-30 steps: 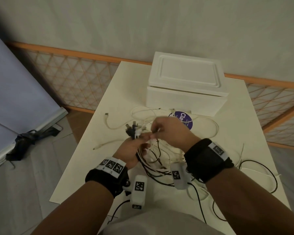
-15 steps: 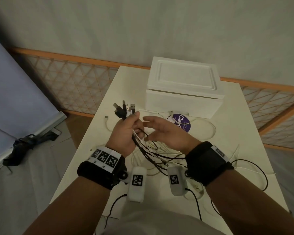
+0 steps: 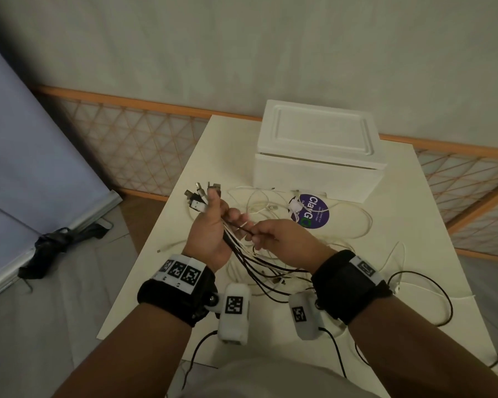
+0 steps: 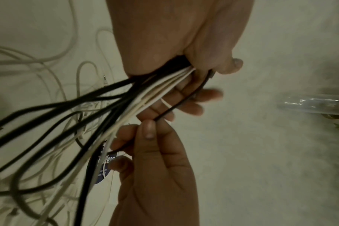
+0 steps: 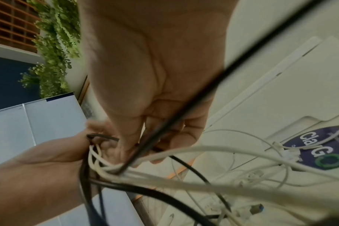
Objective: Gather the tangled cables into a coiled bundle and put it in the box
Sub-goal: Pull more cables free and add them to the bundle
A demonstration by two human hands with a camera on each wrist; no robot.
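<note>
My left hand is raised above the table and grips a bunch of black and white cables just below their USB plugs, which fan out above the fist. My right hand sits just right of it and pinches one thin black cable that runs up to the left fist. The strands hang from both hands down to a loose tangle on the white table. The white foam box stands behind, with its lid on.
A round purple sticker lies in front of the box under white cables. More black and white loops trail towards the table's right edge. A lattice railing runs behind the table. A grey board leans at the left.
My left hand has lifted the plug ends up and to the left, away from the table. My right hand has slid down along the strands, now pinching one black cable.
</note>
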